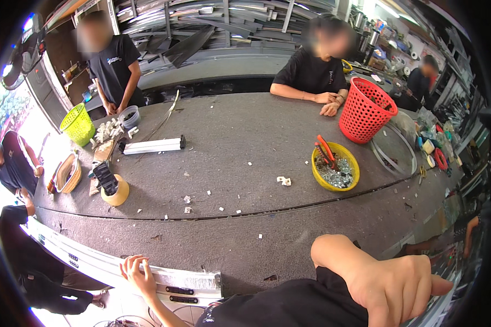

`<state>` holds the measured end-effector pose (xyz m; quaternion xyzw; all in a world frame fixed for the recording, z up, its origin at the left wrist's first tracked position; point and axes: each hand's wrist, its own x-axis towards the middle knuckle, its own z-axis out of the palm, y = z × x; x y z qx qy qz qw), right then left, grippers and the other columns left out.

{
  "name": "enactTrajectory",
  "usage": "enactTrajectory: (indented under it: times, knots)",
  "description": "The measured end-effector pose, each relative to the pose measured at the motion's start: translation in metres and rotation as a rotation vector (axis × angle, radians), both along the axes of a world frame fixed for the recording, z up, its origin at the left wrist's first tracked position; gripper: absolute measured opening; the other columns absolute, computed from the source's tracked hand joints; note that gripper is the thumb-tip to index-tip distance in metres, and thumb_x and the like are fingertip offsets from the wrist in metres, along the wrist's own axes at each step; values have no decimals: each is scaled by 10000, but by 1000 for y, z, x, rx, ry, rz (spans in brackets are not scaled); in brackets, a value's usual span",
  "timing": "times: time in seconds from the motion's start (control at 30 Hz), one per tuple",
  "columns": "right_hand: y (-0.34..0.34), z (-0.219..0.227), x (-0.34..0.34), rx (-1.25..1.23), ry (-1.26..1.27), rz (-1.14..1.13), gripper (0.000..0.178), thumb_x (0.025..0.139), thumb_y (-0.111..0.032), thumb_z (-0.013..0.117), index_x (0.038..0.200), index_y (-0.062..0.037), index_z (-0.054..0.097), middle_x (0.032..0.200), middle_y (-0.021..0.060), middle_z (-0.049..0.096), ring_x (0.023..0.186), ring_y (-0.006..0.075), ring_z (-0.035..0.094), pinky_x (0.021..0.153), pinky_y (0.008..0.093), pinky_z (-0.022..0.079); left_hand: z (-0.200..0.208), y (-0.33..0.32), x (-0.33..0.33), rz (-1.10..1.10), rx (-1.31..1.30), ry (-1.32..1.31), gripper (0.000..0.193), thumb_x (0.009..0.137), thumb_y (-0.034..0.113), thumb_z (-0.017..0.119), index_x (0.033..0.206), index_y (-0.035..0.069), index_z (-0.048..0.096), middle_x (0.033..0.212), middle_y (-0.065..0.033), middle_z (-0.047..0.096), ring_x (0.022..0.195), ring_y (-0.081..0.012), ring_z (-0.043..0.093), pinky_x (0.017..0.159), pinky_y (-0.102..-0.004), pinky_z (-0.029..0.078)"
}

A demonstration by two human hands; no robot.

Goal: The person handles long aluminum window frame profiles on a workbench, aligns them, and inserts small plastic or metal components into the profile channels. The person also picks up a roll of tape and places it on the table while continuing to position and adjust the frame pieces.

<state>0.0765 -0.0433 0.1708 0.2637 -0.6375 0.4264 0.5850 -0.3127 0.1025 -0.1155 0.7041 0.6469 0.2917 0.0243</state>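
A long white metal profile [188,278] with black oval fittings runs along the table's near-left edge. My left hand [139,275] grips it close to its right end, fingers bent over the top. My right hand [393,286] is at the lower right, beyond my black sleeve, away from the profile. Its fingers are curled and one digit points right; whatever is inside the curl is hidden.
On the grey table [229,163] are a yellow bowl [355,169] of small metal parts with orange-handled pliers [326,150], a red basket [365,111], a short white profile [153,146] and a tape roll [117,193]. Several people are around the table.
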Motion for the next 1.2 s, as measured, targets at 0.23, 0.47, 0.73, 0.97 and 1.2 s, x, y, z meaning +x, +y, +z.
enactTrajectory:
  times: [0.23, 0.47, 0.73, 0.97, 1.2]
  knots:
    - [6, 1, -3, -15, 53, 74, 580, 1050, -321, 444, 564, -34, 577, 556, 119, 552, 509, 229, 558, 934, 551, 544, -3, 1, -3, -14, 40, -27, 172, 864, 233, 592, 833, 111, 709, 1013, -35, 678, 1148, -233, 571, 1190, -444, 173]
    - [16, 0, -14, -84, -21, 12, 599, 1065, -333, 392, 529, -81, 485, 521, 95, 463, 488, 224, 512, 903, 593, 542, -5, 1, -4, -16, 36, -46, 137, 854, 226, 619, 831, 120, 702, 1020, -30, 681, 1153, -238, 569, 1184, -452, 180]
    - [19, -5, -18, -56, 0, 94, 569, 1040, -363, 452, 543, -87, 484, 523, 68, 453, 467, 187, 477, 906, 598, 527, -1, 0, -2, 7, 27, -41, 131, 861, 238, 628, 829, 135, 703, 1014, -5, 687, 1189, -229, 562, 1185, -457, 171]
    - [27, -11, -22, -32, -2, 38, 559, 1044, -352, 447, 565, -73, 520, 545, 86, 492, 492, 212, 525, 895, 552, 526, 2, 0, 0, 8, 7, -42, 134, 871, 224, 619, 828, 130, 704, 1004, -2, 688, 1196, -236, 557, 1191, -463, 158]
    - [25, -13, -30, -13, -12, 45, 566, 1050, -367, 450, 579, -64, 537, 551, 102, 513, 511, 225, 556, 906, 555, 522, 2, 0, 0, 7, 9, -52, 125, 855, 219, 630, 823, 124, 705, 1001, -9, 688, 1199, -249, 553, 1191, -457, 167]
